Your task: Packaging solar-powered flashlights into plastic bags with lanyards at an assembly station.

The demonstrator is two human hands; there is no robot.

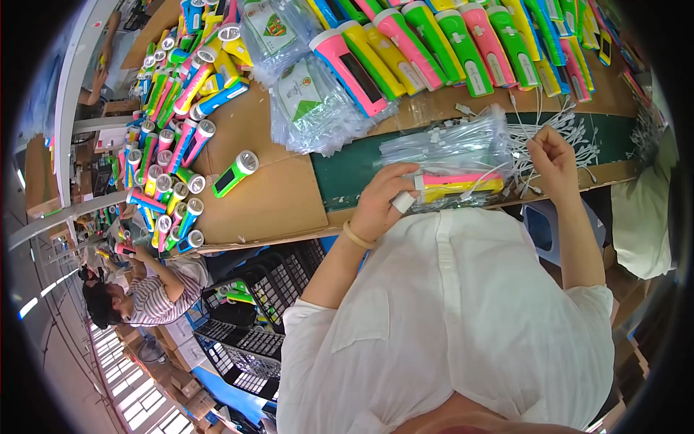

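Observation:
At the table's near edge my left hand (382, 201) is closed round the white head end of a pink and yellow flashlight (463, 186), which lies sideways with its tail to the right. A white wrap or piece shows at my left fingertips. A thin white cable crosses the flashlight's right part. My right hand (555, 160) is raised over a heap of white charging cables (578, 137), thumb and fingers pinched together; what lies between them is too small to make out. Just beyond the flashlight is a stack of clear plastic bags (448, 145).
Rows of coloured flashlights (463, 47) fill the far side, beside packs of printed clear bags (300, 101). More flashlights are heaped at left, and one green flashlight (236, 173) lies apart on cardboard. Black crates (253, 304) stand below; a co-worker (152, 293) is at left.

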